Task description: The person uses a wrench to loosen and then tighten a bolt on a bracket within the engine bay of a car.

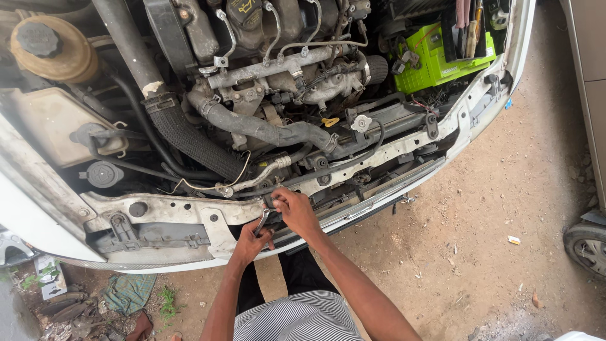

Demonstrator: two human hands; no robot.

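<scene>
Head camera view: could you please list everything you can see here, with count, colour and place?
Engine bay: one, grey and black, upper centre.
Battery: one, bright green, upper right.
Reservoir: one, yellowish with black cap, upper left.
Front panel: one, white, across the middle.
Wrench: one, silver, at the panel's centre.
Rag: one, green, on the ground, lower left.
Left hand: one, gripping the wrench.
Right hand: one, at the wrench head.
</scene>
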